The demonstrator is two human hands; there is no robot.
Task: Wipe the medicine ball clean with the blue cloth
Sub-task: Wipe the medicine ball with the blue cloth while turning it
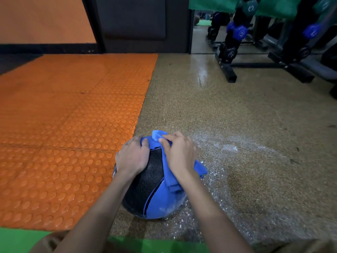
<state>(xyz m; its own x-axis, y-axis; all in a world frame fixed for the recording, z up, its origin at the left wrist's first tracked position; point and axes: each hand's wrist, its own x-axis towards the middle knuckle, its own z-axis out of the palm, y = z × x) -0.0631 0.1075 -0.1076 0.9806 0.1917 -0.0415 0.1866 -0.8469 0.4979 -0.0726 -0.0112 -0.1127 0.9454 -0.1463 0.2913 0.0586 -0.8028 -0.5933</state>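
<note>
The right hand [179,154] lay on top of the ball [145,189], fingers bent and bunching the blue cloth [200,167] against it, so it was gripping the cloth. The cloth ran under the palm. One crumpled end stuck up past the fingertips at the far side of the ball, and the other end hung down the ball's right side near the wrist.

The left hand [132,157] was clamped on the ball's upper left side, with the fingers curved over the top and the thumb side lower down, holding the ball. The two hands sat close together, with a strip of the ball's rough black panel showing between them. Both forearms were bare.

The ball was blue and black with pale smears low on its blue part. It rested on the speckled tan floor [246,110], just beside the edge of an orange studded mat [63,125] on its left. White powder [224,148] was scattered on the floor around the ball and out to the right.

Farther off at the upper right stood a black rack [228,70] carrying dumbbells, some blue [238,31] and some black. Behind the mat rose an orange wall [45,19] and a dark panel [133,19]. A green strip [18,240] crossed the bottom edge.
</note>
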